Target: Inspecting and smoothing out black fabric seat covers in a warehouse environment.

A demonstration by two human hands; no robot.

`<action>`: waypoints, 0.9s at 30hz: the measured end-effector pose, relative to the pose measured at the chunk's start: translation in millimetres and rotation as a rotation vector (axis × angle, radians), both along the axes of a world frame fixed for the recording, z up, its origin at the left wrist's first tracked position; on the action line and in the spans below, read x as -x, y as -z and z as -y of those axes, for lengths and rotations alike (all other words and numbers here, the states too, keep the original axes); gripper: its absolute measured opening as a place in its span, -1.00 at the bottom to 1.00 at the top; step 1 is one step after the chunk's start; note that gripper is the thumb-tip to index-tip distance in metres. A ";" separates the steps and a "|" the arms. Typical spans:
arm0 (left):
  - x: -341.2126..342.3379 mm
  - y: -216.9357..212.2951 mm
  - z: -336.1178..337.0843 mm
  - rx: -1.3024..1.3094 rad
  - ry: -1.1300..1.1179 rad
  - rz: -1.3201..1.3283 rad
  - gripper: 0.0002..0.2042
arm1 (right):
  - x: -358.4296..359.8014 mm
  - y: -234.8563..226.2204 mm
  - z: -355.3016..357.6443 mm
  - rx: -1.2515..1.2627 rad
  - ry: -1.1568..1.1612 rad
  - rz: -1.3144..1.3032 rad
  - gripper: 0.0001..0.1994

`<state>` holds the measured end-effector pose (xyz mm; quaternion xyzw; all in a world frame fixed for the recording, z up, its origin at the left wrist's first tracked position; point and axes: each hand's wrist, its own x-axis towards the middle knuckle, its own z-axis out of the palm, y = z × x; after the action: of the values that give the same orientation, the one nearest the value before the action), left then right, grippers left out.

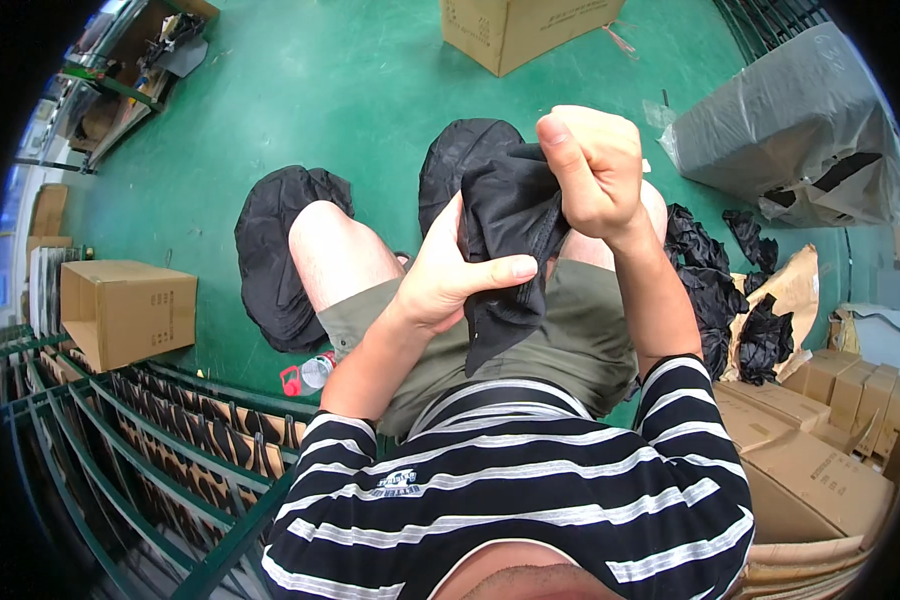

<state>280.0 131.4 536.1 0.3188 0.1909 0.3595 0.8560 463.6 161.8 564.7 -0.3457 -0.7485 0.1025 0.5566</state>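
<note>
Seated person, head view looking down over lap.

Both hands closed on one black cloth [505, 215], held up above the knees. Left hand [450, 275]: thumb across the front of the cloth, fingers hidden behind it, so clamped on the lower left part. Right hand [590, 170]: fist pinching the cloth's top edge, thumb pressed down on the fabric. The hands sit close, right above and just right of left, cloth bunched between them. A loose flap hangs down below the left thumb, over the olive shorts [570, 330].

Beyond the grip, on the green floor [350, 90]: two dark round cloth heaps, one [280, 250] left of the left knee, one [465, 150] directly behind the held cloth.

Right of the right forearm: pile of crumpled black pieces [715, 290] on brown paper, grey plastic bag [790, 130] further out, small cartons [850, 385] lower right.

Left of the grip, well apart: a cardboard box [125, 310]. Another box [520, 30] far beyond the hands. Below the left elbow: a clear bottle [315, 372] on the floor, beside green racks [170, 450].
</note>
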 end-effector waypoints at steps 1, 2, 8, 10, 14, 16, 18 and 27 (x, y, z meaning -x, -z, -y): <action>-0.1 2.6 0.4 0.001 -0.002 -0.002 -0.21 | 0.4 0.4 0.1 -0.016 0.018 -0.011 -0.57; -0.8 7.7 1.2 -0.034 -0.030 -0.008 -0.27 | 1.1 1.2 0.1 -0.014 0.016 -0.014 -0.57; -5.3 25.2 4.8 0.187 0.086 -0.006 -0.69 | -0.2 8.6 -15.0 0.068 0.281 -0.157 -0.54; -9.1 29.0 3.1 0.356 0.090 0.107 -0.67 | 2.1 12.7 -24.0 0.055 0.359 -0.133 -0.50; -2.1 32.2 6.3 0.605 0.176 0.313 -0.60 | -2.2 18.9 -31.4 0.139 0.472 -0.207 -0.46; -1.8 38.3 7.6 0.508 0.158 0.274 -0.62 | -16.6 26.9 -37.0 0.165 0.545 -0.226 -0.45; -4.6 37.4 11.9 0.303 0.089 0.195 -0.65 | -30.1 38.4 -44.8 0.158 0.612 -0.244 -0.44; 9.2 57.0 1.0 0.291 0.160 0.262 -0.56 | -63.5 53.3 -49.0 0.157 0.800 -0.288 -0.42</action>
<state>270.9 130.4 479.1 0.1565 0.1022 0.2973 0.9363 527.1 210.8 511.4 -0.6319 -0.4601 -0.0175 0.6235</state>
